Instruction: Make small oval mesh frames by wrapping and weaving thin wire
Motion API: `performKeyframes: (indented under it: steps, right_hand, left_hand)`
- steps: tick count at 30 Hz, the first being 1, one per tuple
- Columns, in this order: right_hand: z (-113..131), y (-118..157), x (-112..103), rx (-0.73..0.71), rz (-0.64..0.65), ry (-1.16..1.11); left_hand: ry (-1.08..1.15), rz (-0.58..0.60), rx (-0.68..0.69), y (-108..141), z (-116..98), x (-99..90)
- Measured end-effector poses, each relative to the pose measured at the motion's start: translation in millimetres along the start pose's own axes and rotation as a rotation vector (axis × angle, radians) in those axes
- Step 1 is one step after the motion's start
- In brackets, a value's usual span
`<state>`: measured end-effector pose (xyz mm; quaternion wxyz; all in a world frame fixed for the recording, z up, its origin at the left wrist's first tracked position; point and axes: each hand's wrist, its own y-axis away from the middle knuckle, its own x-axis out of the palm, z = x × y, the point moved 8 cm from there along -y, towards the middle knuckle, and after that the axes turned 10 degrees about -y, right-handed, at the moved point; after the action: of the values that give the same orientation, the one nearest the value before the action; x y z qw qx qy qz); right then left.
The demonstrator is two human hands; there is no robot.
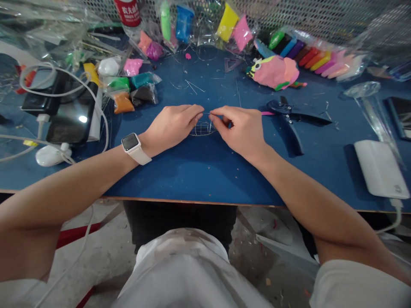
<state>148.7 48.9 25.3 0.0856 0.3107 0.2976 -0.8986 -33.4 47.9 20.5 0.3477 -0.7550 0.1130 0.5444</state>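
A small wire frame (201, 129) with a grid of thin silvery wires sits between my two hands, above the blue table. My left hand (175, 124), with a watch on its wrist, pinches the frame at its upper left. From the other side, the thumb and forefinger of my right hand (239, 126) close on the wire at its upper right. Parts of the frame are hidden behind my fingers. Right of my right hand lie pliers (289, 119) with dark handles, spread apart. Loose wire pieces (192, 87) lie beyond the hands.
Bagged coloured clay (122, 102) lies at left, beside a black phone (73, 113) and white cables. A pink clay figure (275, 72) and a row of clay sticks (316, 57) stand at back right. A white power bank (380, 169) rests near the right edge; mesh (289, 17) borders the back.
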Motion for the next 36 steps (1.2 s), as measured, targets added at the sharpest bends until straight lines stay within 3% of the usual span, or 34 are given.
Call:
performKeyframes:
  steps: [9,15,20,25,31,36]
  right_hand:
    - [-5.7,-0.1,-1.5,0.059,0.036,-0.216]
    - [-17.6,-0.6,4.0,0.219,0.11,-0.577]
    - [-16.1,2.8,22.8,0.388,0.27,-0.886]
    - [-16.0,4.5,26.8,0.434,0.282,-0.956]
    - [-13.2,2.8,26.1,0.4,0.307,-0.983]
    - [-8.7,5.7,27.5,0.378,0.365,-0.992]
  left_hand:
    - [0.001,0.003,0.002,1.5,4.5,1.9]
    - [-0.115,-0.004,0.057,0.1,6.9,-12.1]
    - [-0.157,-0.007,0.085,0.4,4.1,-24.6]
    - [-0.005,0.006,0.03,2.6,5.5,-30.7]
    - [-0.108,0.01,0.063,0.5,2.5,-35.7]
    - [-0.157,-0.142,0.156,0.3,-2.1,-41.2]
